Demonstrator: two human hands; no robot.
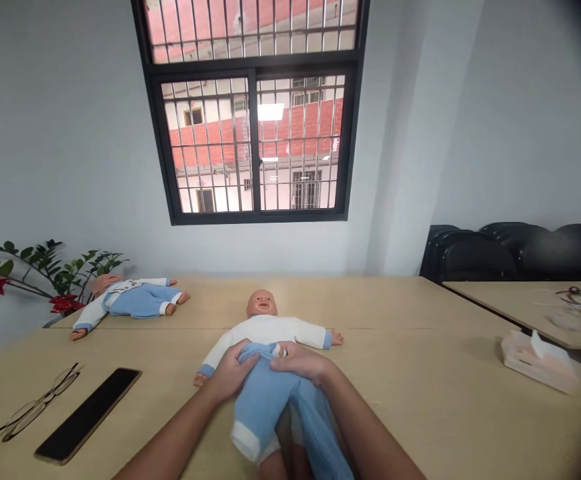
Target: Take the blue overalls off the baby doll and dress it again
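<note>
A baby doll (265,328) lies on its back on the wooden table (420,373), head away from me, in a white top and light blue trousers (265,400). My left hand (230,373) grips the waistband of the trousers at the doll's left side. On the other side of the waist, my right hand (300,363) holds the same waistband. Both hands have their fingers curled into the fabric. The doll's lower legs are cut off by the bottom of the view.
A second doll (130,300) in blue and white lies at the far left of the table beside a green plant (45,267). Glasses (35,407) and a black phone (90,413) lie at the left. A tissue pack (537,360) sits at the right; black chairs (510,253) stand behind.
</note>
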